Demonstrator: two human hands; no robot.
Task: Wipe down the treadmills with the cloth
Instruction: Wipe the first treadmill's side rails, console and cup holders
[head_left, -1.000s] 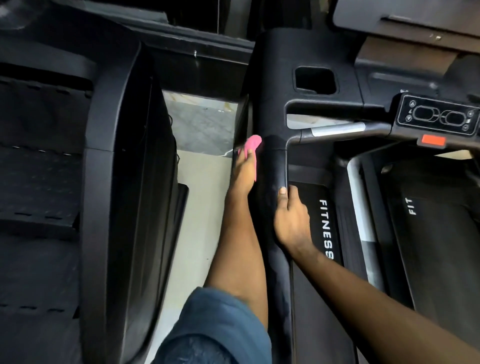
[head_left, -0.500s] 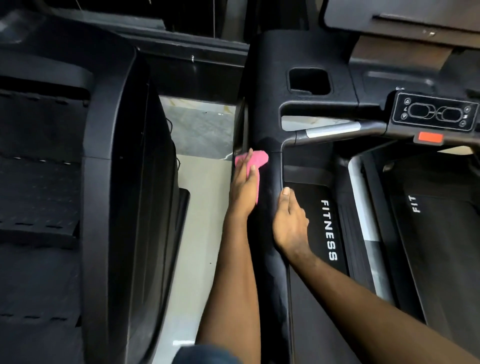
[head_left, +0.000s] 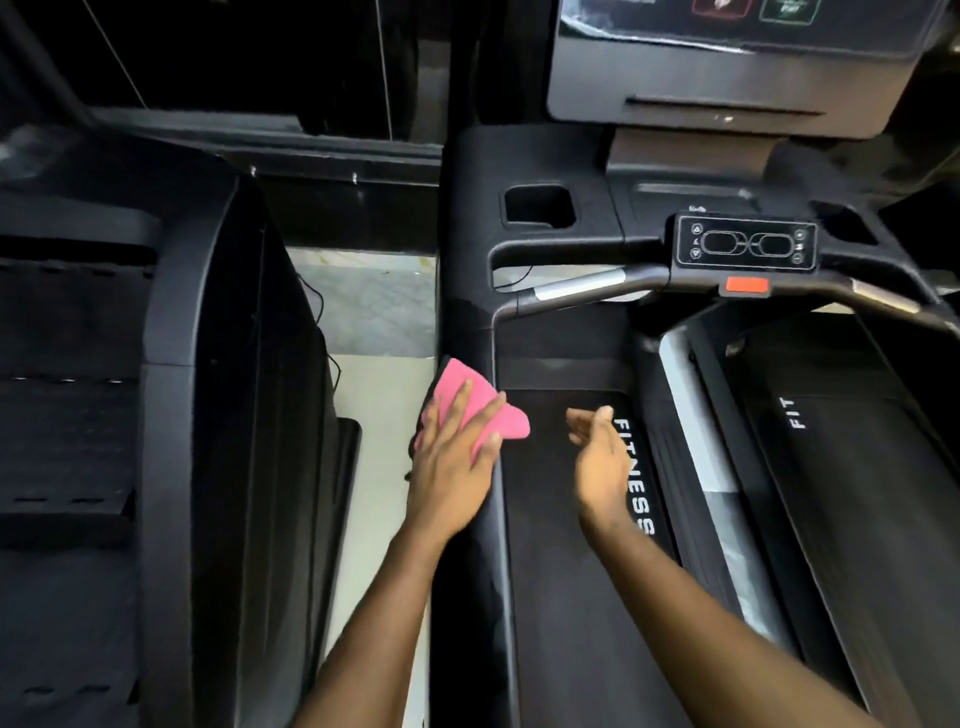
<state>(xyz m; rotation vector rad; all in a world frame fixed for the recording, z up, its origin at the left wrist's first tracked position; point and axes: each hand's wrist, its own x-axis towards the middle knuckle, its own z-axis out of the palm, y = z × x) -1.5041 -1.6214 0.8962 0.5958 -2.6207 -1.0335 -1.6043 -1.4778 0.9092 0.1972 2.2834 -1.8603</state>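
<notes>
A black treadmill (head_left: 571, 597) fills the right half of the view, with "FITNESS" printed on its left foot rail. My left hand (head_left: 452, 467) lies flat on a pink cloth (head_left: 506, 421) and presses it against the top of the treadmill's left side arm (head_left: 467, 571). Straight fingers spread over the cloth. My right hand (head_left: 600, 457) hovers open just above the foot rail, to the right of the cloth, touching nothing that I can see.
A second black machine (head_left: 171, 415) stands at the left across a narrow strip of pale floor (head_left: 379, 415). Ahead are the console (head_left: 745, 249) with a red stop button, a cup recess (head_left: 540, 205), a silver handlebar (head_left: 582, 286) and the screen (head_left: 727, 52).
My left hand slid the cloth back along the arm and turned flat on top of it. My right hand let go of the arm and lifted to the right. The view tilted up.
</notes>
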